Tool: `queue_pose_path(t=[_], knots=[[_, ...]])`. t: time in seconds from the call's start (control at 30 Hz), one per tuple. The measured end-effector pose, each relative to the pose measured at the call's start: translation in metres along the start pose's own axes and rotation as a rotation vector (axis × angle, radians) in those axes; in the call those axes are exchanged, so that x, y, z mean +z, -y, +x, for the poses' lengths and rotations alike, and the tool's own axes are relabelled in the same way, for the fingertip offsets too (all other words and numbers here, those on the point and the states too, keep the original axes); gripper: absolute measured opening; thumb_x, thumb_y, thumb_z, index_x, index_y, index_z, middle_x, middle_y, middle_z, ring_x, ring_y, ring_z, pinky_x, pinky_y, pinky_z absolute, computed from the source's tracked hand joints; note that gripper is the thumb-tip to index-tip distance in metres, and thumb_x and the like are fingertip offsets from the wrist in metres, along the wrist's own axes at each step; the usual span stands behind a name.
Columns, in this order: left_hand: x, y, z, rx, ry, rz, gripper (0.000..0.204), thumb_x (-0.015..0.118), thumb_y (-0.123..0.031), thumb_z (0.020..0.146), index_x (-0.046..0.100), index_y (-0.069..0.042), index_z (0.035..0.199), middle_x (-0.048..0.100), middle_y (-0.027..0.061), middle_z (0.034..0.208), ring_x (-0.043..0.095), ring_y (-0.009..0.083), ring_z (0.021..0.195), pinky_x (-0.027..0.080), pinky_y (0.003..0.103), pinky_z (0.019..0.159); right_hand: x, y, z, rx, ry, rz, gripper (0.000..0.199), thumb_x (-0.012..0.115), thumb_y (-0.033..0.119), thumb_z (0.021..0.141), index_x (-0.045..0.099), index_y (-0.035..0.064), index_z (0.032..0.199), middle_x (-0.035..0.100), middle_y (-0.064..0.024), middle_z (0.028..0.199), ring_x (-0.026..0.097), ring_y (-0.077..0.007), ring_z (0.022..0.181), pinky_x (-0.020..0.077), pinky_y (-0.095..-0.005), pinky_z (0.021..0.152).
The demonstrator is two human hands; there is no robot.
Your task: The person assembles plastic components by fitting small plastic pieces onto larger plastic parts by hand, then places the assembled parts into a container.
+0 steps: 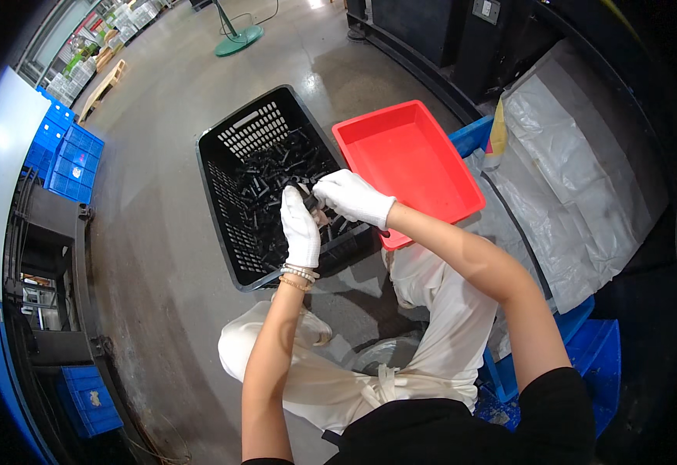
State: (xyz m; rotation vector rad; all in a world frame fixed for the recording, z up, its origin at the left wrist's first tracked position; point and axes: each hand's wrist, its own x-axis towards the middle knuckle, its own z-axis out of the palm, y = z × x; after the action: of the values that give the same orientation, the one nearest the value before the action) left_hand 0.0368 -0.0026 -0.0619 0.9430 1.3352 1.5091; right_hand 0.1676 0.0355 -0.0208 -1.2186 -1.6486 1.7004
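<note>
Both my hands wear white gloves and are close together over the near right part of a black slatted crate (pixel 213 159). In the crate lie many small black plastic parts (pixel 265 174). My left hand (pixel 300 229) is closed around a small dark part (pixel 308 200), its thumb side turned up. My right hand (pixel 352 197) comes in from the right with fingers bent in a pinch against the same part. What exactly lies between the right fingertips is hidden by the glove. A red plastic tray (pixel 408 159) stands just right of the crate, with nothing in it.
Grey and white plastic sheeting (pixel 571 194) covers things at the right, by blue bins (pixel 596 360). Black machinery (pixel 424 39) stands at the back right. Blue crates (pixel 75 163) and a machine frame (pixel 52 287) line the left. A green stand base (pixel 239 41) is far off.
</note>
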Motion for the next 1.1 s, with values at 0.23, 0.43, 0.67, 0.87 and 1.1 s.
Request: queue_pose_path(t=[0.23, 0.43, 0.67, 0.87, 1.1], knots=[[-0.003, -0.034, -0.017, 0.098, 0.009, -0.047, 0.037, 0.034, -0.038, 0.096, 0.048, -0.005, 0.090, 0.049, 0.0028, 0.064, 0.046, 0.0100, 0.050, 0.039, 0.022, 0.047, -0.003, 0.004, -0.016, -0.497, -0.192, -0.527, 0.021, 0.044, 0.017, 0.085, 0.057, 0.0013, 0.091, 0.059, -0.0159, 0.088, 0.055, -0.0315, 0.088, 0.0442, -0.0389, 0.079], [-0.005, -0.060, -0.029, 0.198, 0.107, -0.159, 0.047, 0.035, -0.052, 0.089, 0.045, -0.006, 0.089, 0.044, 0.0022, 0.057, 0.043, 0.0110, 0.048, 0.035, 0.023, 0.045, -0.005, 0.053, -0.053, -0.240, -0.145, -0.687, 0.020, 0.046, 0.018, 0.089, 0.057, 0.0019, 0.091, 0.060, -0.0172, 0.083, 0.058, -0.0345, 0.079, 0.0466, -0.0388, 0.068], [-0.004, -0.075, -0.038, 0.276, 0.078, -0.264, 0.044, 0.044, -0.052, 0.087, 0.043, -0.008, 0.090, 0.045, 0.0020, 0.056, 0.043, 0.0103, 0.047, 0.033, 0.022, 0.044, 0.001, 0.047, -0.056, -0.706, -0.096, -0.420, 0.018, 0.048, 0.012, 0.087, 0.056, -0.0018, 0.093, 0.059, -0.0148, 0.085, 0.057, -0.0319, 0.076, 0.0468, -0.0353, 0.071], [-0.005, -0.082, -0.043, 0.270, 0.072, -0.209, 0.035, 0.049, -0.042, 0.086, 0.043, -0.007, 0.091, 0.049, 0.0028, 0.061, 0.043, 0.0088, 0.051, 0.035, 0.023, 0.046, 0.008, 0.057, -0.072, -0.745, -0.108, -0.489, 0.014, 0.053, 0.007, 0.084, 0.057, -0.0005, 0.094, 0.058, -0.0151, 0.081, 0.058, -0.0312, 0.071, 0.0470, -0.0339, 0.063], [-0.005, -0.070, -0.036, 0.401, -0.052, 0.011, 0.034, 0.048, -0.037, 0.086, 0.049, -0.003, 0.090, 0.047, 0.0019, 0.070, 0.043, 0.0098, 0.064, 0.037, 0.025, 0.059, 0.014, 0.056, -0.073, -0.772, -0.175, -0.662, 0.016, 0.054, 0.020, 0.086, 0.057, 0.0067, 0.094, 0.059, -0.0100, 0.076, 0.061, -0.0280, 0.067, 0.0481, -0.0375, 0.054]])
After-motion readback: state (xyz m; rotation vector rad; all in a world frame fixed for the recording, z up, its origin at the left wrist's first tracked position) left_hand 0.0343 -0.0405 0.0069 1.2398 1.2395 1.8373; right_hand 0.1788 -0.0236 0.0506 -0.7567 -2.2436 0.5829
